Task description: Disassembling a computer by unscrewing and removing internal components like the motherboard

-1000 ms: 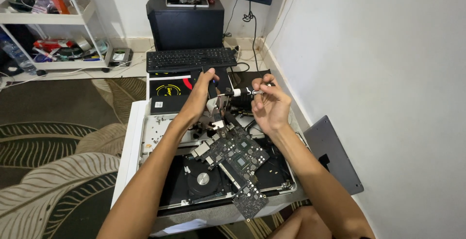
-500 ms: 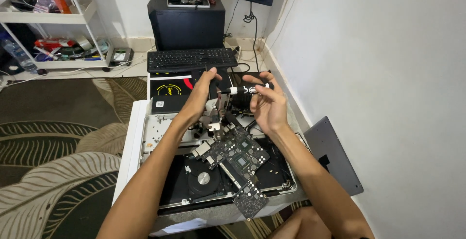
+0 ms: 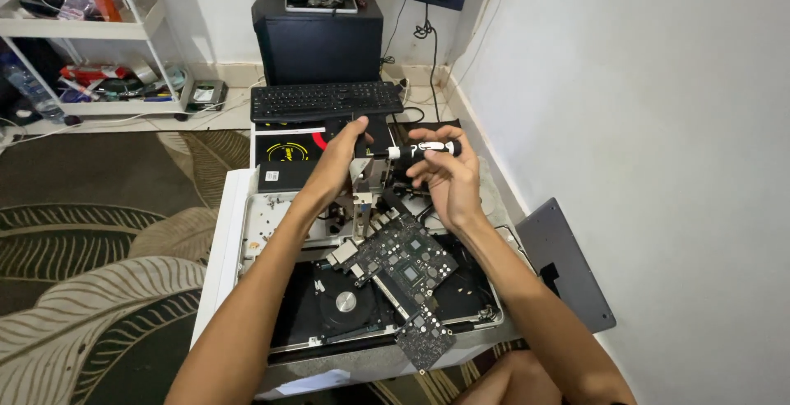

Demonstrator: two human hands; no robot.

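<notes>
My right hand [image 3: 447, 179] grips a black and white screwdriver [image 3: 424, 150], held level with its tip pointing left. My left hand [image 3: 340, 160] holds a small metal part [image 3: 363, 176] upright, right at the screwdriver's tip. Both hands hover above an opened laptop case [image 3: 271, 232] on a low white table [image 3: 216, 249]. A dark circuit board [image 3: 403, 258] lies tilted across the case, below my hands. A round fan [image 3: 339, 302] sits in the case near the front.
A black keyboard [image 3: 325, 100] and a black computer tower [image 3: 317, 39] lie beyond the table. A grey laptop lid [image 3: 568, 265] leans on the right wall. A white shelf [image 3: 82, 34] with clutter stands far left. Patterned carpet [image 3: 90, 257] covers the floor on the left.
Both hands have lifted slightly and come closer together; the screwdriver tip now meets the metal part in my left hand.
</notes>
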